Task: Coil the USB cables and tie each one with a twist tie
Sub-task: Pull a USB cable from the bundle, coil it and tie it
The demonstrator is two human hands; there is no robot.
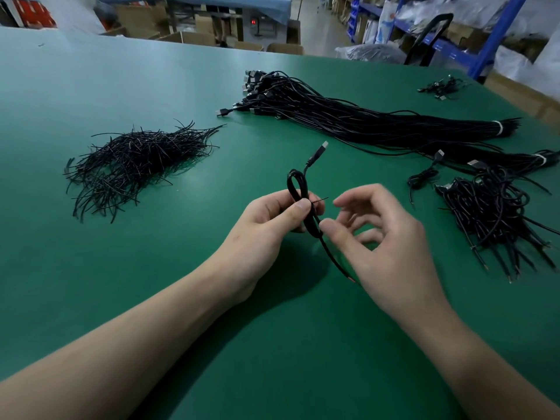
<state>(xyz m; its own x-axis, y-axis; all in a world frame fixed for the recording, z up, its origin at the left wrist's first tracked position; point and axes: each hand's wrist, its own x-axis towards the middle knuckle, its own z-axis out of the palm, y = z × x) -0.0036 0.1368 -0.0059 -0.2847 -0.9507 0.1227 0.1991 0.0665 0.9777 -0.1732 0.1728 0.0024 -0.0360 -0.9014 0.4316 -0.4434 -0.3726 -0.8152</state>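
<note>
My left hand pinches a coiled black USB cable at its middle, above the green table. The cable's plug sticks up and away, and its loose tail hangs down toward me. A thin black twist tie sits at the pinch point, one end poking out to the right. My right hand is just to the right, fingers loosely curled; its thumb tip touches the cable below the tie. A heap of loose twist ties lies at the left. A long bundle of straight USB cables lies behind.
A pile of tied, coiled cables lies at the right, with a second banded bundle above it. A few more cables sit at the far right corner. Cardboard boxes and blue shelving stand beyond the table's far edge.
</note>
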